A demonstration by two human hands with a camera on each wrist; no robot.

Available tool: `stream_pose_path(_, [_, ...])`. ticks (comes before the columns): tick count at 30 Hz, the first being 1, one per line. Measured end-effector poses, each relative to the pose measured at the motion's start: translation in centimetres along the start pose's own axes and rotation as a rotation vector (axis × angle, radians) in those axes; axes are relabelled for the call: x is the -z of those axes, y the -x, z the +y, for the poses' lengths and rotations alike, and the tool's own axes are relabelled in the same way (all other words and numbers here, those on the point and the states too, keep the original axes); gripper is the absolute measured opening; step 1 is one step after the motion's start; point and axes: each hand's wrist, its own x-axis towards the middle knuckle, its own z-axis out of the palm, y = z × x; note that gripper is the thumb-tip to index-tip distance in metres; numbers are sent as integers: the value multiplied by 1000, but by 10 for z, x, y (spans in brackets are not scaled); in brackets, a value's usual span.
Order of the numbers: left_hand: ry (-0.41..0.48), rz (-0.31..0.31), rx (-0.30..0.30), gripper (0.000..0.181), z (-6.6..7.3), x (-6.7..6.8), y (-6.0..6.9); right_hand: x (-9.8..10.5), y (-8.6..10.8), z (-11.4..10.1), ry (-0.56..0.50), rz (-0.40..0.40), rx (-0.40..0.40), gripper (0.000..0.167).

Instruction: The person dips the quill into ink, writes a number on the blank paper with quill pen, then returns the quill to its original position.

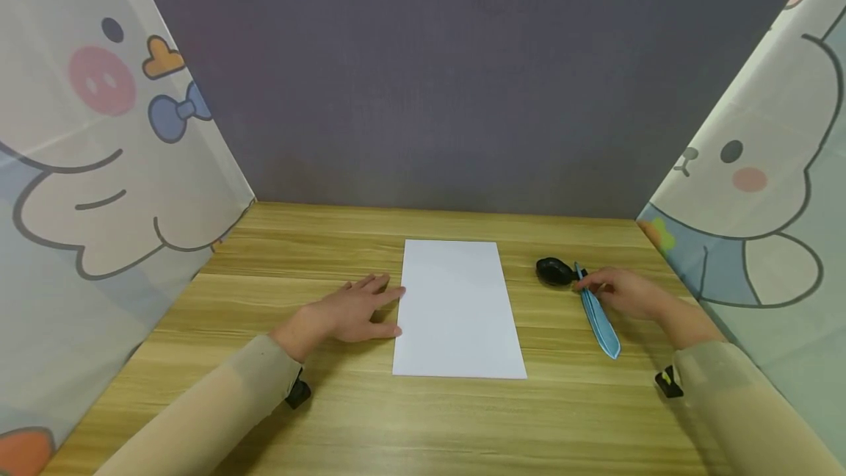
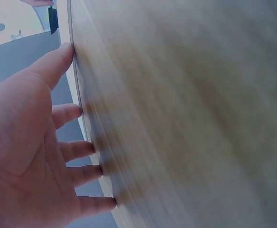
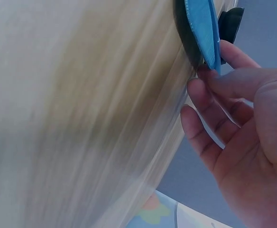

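A white sheet of paper (image 1: 459, 311) lies in the middle of the wooden table. My left hand (image 1: 353, 311) rests at its left edge with fingers spread, thumb and index fingertips on the edge. At the right, my right hand (image 1: 624, 291) pinches a blue, narrow, folded-looking item (image 1: 600, 322) near its far end. The right wrist view shows thumb and fingers at the tip of the blue item (image 3: 202, 31). Just left of those fingers lies a black rounded object (image 1: 554, 271), whose right end is partly hidden.
The wooden table (image 1: 344, 417) reaches back to a dark grey panel (image 1: 423, 79). Cartoon-printed cloths (image 1: 152, 189) stand along the left side and the right side.
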Motion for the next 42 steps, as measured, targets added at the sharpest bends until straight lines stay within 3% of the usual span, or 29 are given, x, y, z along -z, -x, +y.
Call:
stream_pose_path(14, [-6, 3, -9, 83, -2, -1, -1, 0, -1, -6, 39, 27, 12, 36])
stream_pose_path(20, [-8, -3, -6, 83, -1, 0, -2, -1, 5, -5, 165, 131, 169, 31])
stream_pose_path(24, [-4, -9, -8, 83, -1, -1, -2, 0, 11, -7, 208, 205, 158, 29])
stream_pose_path(31, [-8, -6, -3, 83, -1, -1, -3, 0, 18, -10, 116, 300, 91, 28])
stream_pose_path(38, [-6, 1, -3, 83, -2, -2, -3, -2, 22, -14, -64, 342, 0, 31])
stream_pose_path(42, [-8, 0, -5, 83, -2, -2, -3, -3, 22, -13, -180, 395, 19, 31])
